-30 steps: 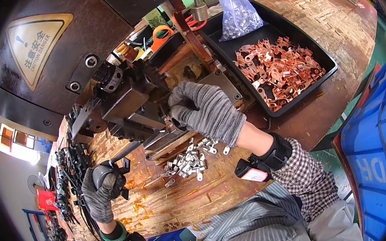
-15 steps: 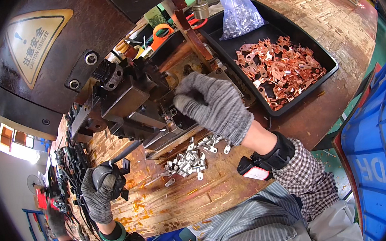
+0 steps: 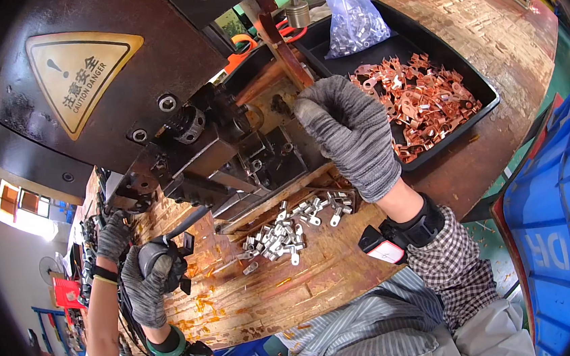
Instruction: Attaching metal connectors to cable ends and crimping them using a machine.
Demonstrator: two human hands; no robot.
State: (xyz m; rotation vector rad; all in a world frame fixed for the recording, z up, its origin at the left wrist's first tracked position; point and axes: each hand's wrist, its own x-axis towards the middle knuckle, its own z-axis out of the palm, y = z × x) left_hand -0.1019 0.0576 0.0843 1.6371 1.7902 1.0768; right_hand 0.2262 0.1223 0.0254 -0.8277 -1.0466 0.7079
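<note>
My left hand (image 3: 147,292), in a grey knit glove, is closed around a black connector (image 3: 157,262) with a thick black cable (image 3: 187,222) running from it toward the machine. My right hand (image 3: 352,135), gloved alike, is raised between the machine's die area and a black tray (image 3: 426,160). Its fingers curl with the thumb against them; what they may pinch is hidden. In front of the dark press (image 3: 223,166) lies a heap of silvery cable lugs (image 3: 280,238). Copper lugs (image 3: 421,102) fill part of the tray.
A clear bag of silvery lugs (image 3: 357,29) rests in the tray's far end. Beyond my left hand, a co-worker's gloved hand (image 3: 114,237) is at black cable parts. The worn wooden table (image 3: 262,309) carries orange scraps. A blue bin (image 3: 548,236) stands at the right.
My right hand has moved up and right, away from the die area. The press's upper part has shifted right and down. A co-worker's hand has come up beside my nearly unmoved left hand.
</note>
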